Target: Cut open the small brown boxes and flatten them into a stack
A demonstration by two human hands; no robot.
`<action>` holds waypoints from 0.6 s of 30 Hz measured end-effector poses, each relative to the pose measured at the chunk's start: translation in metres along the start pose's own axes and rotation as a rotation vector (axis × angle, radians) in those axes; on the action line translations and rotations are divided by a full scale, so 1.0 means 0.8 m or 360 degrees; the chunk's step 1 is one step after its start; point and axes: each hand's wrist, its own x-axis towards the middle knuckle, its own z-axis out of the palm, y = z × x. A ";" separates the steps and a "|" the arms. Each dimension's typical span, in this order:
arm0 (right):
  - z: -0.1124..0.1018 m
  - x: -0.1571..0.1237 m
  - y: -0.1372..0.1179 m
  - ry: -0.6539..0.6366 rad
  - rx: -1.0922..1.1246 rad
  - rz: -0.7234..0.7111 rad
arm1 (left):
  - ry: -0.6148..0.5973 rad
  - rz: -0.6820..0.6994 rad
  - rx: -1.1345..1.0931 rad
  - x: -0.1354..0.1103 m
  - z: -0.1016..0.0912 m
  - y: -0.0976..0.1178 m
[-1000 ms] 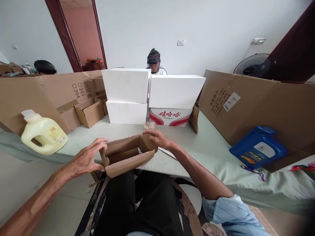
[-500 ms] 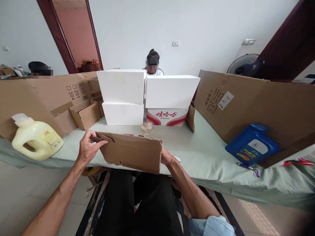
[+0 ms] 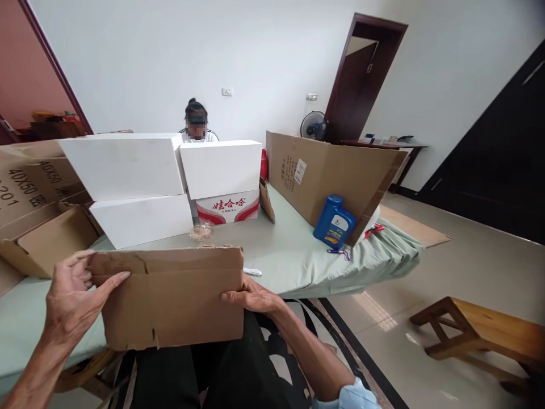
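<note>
A small brown cardboard box (image 3: 170, 295) is held up in front of me, one broad side turned toward the camera, above my lap at the table's near edge. My left hand (image 3: 70, 298) grips its left end, thumb across the front and fingers behind. My right hand (image 3: 249, 296) holds the right end, fingers curled round the edge. Both hands are closed on the box.
The green-covered table (image 3: 289, 250) carries stacked white boxes (image 3: 128, 187), a red-printed carton (image 3: 227, 205), a blue jug (image 3: 334, 222), large cardboard sheets (image 3: 336, 170) and an open carton (image 3: 42, 241). A person sits behind the boxes. A wooden stool (image 3: 481, 335) stands on the floor at right.
The box has been turned from open side up to a flat side facing me and lifted closer. My view has swung right, so the yellow jug has left the frame.
</note>
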 end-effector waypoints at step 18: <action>-0.024 -0.026 0.029 0.0835 0.0832 -0.0071 | -0.0488 -0.0706 -0.1153 -0.067 0.092 0.099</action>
